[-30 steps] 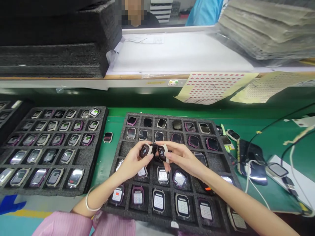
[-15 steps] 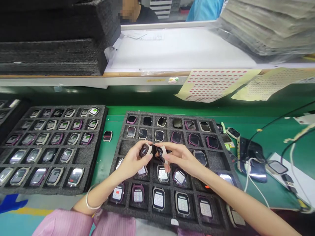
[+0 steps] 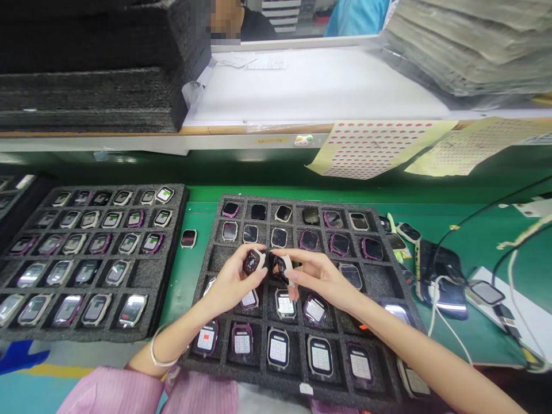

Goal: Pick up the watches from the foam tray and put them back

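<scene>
Over the middle of a black foam tray [image 3: 388, 280], each of my hands grips a smartwatch body without a strap. My left hand [image 3: 235, 280] is closed on a light-framed smartwatch [image 3: 253, 262], its dark screen tilted and showing small marks. In my right hand [image 3: 317, 273] a second light-framed smartwatch [image 3: 283, 268] is pinched between thumb and fingers, turned nearly edge-on. The two watches are held side by side, with a narrow gap between them. Below my hands, several watches in the tray show white lit screens, such as a purple-framed watch [image 3: 315, 309].
Another foam tray [image 3: 161, 282] of watches lies at left, with a single watch [image 3: 188, 238] beside it. Right of the middle tray are a phone-like device [image 3: 442, 276] and white cables [image 3: 435, 310]. A shelf [image 3: 328, 86] holds stacked black foam [image 3: 107, 98]; people are behind it.
The watch in my left hand has turned slightly and shifted a little to the left. The gap between the two watches is slightly wider. My right hand has barely moved.
</scene>
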{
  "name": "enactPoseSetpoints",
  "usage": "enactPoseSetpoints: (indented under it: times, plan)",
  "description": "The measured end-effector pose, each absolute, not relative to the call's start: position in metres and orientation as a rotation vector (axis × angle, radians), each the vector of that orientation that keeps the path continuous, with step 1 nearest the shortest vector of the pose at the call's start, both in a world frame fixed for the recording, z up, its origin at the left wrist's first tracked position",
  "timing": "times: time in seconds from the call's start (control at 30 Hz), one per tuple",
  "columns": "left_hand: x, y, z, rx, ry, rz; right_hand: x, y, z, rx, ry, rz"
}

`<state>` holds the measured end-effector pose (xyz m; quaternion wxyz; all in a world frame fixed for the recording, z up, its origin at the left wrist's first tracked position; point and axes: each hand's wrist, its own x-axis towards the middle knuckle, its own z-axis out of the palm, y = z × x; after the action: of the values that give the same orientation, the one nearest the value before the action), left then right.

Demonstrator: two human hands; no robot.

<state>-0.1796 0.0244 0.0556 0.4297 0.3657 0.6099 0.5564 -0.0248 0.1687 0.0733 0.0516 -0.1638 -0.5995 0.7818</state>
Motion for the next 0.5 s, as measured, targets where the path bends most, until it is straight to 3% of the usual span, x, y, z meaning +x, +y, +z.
enactPoseSetpoints:
  times: [0.5]
  plan:
    - [-0.1768,0.0229,0.0584,0.851,1.530,1.393,-0.0232,0.1668,0.0702,-0.520,-1.791,2.394]
